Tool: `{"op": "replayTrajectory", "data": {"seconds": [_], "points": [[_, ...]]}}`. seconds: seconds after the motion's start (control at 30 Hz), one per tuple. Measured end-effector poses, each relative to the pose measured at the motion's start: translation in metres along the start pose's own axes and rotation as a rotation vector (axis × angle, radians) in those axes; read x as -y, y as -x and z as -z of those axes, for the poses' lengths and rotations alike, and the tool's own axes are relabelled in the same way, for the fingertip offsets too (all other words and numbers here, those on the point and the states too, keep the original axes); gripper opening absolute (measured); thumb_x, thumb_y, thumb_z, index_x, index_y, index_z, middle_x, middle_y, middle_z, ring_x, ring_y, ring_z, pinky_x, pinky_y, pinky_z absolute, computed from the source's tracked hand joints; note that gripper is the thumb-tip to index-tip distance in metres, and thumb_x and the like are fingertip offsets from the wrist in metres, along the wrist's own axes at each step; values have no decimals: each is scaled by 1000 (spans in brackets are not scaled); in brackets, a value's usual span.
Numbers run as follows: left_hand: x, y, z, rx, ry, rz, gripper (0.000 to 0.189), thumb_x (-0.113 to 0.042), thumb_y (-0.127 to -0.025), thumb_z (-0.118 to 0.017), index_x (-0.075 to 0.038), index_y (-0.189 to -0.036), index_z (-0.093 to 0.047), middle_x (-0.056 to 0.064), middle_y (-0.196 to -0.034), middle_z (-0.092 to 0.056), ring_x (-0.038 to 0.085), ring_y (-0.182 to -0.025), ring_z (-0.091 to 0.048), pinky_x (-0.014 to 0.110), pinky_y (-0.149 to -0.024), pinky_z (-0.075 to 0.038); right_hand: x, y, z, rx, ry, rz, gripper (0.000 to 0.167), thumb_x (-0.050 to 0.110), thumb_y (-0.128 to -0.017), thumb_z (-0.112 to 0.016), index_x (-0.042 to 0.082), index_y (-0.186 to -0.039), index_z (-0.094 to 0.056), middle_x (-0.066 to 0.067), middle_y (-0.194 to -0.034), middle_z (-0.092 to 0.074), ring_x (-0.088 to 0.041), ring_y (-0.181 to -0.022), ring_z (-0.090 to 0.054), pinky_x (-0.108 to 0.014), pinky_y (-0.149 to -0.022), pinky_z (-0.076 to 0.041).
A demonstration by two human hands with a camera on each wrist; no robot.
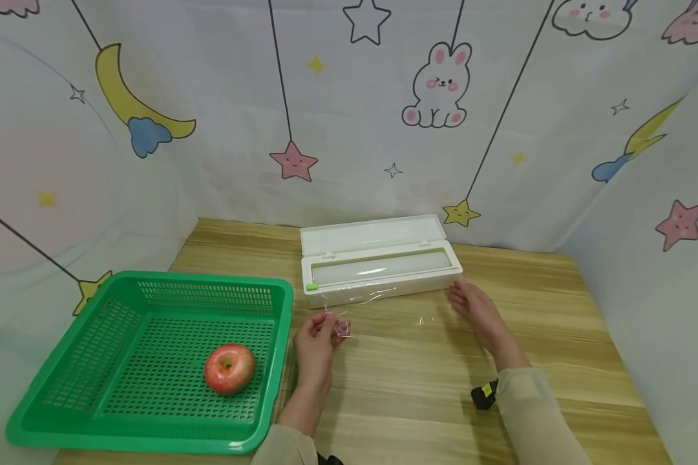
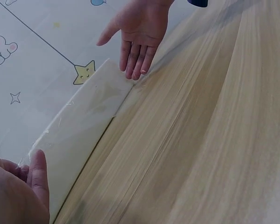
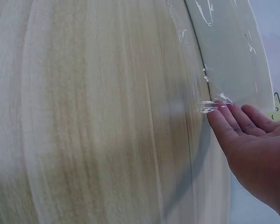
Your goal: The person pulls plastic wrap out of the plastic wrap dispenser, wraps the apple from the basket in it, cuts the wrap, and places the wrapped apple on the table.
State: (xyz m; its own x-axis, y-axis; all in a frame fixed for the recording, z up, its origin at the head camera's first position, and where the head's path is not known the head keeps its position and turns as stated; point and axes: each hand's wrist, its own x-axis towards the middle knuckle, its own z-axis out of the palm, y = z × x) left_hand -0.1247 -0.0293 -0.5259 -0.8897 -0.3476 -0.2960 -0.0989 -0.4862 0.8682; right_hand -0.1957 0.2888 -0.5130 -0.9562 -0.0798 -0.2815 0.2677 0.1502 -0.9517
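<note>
two hands are over one bench [image 1: 395,387]: the left hand [image 1: 314,349] and the right hand [image 1: 481,315]. one white box [image 1: 456,259] stands on the bench, with one lid [image 1: 372,235] tipped open at its back, one pale roll [image 1: 384,267] inside and one green tab [image 1: 311,287] at its front left corner. one sheet of clear film [image 1: 343,329] hangs along the box's front. the left hand's grip pinches the film between thumb and fingers, just in front of the box's left end; the right hand's grip is spread, fingers nearly straight and thumb apart, its fingertips at the box's right front corner. to the left, one green basket [image 1: 200,278] holds one red apple [image 1: 229,369]. two pale sleeves [image 1: 529,407] show, and one rabbit [image 1: 440,90] is printed on the cloth backdrop [image 1: 221,97].

the film is see-through, so its edges are hard to trace beyond glints and creases; whether the right fingertips press on it, i cannot tell. the sleeve partly hides one black device [image 1: 484,395] at the right wrist; another, at the left, is cut off by the head view's lower edge. the left wrist view crops the left hand
</note>
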Motion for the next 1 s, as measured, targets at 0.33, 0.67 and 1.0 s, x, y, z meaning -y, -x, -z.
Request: {"op": "replayTrajectory", "data": {"seconds": [0.33,0.67,1.0], "points": [[1,-2,0,-8,0,-6,14,0,-105,-63,12,-113,-61,10,-92,-69,15,-78,-77,28,-73,-66,-2,0,-5,-11,-68,23,65,37,-118,-33,-18,-154,-32,-29,-145,-59,-3,-107,-69,-25,-101,-58],[1,0,0,6,24,8,11,-2,-107,-62,9,-110,-60,18,-98,-70,16,-78,-78,29,-73,-66,-12,0,-8,-71,-50,51,51,29,-114,-54,-14,-140,-52,-15,-121,-77,-6,-97,-75,-28,-89,-63],[0,2,-1,21,37,8,9,-3,-108,-59,6,-107,-60,16,-100,-75,16,-82,-79,28,-75,-66,-16,3,-9,-68,-115,130,38,9,-112,-56,-21,-134,-52,-2,-102,-79,-10,-91,-76,-34,-85,-66]]}}
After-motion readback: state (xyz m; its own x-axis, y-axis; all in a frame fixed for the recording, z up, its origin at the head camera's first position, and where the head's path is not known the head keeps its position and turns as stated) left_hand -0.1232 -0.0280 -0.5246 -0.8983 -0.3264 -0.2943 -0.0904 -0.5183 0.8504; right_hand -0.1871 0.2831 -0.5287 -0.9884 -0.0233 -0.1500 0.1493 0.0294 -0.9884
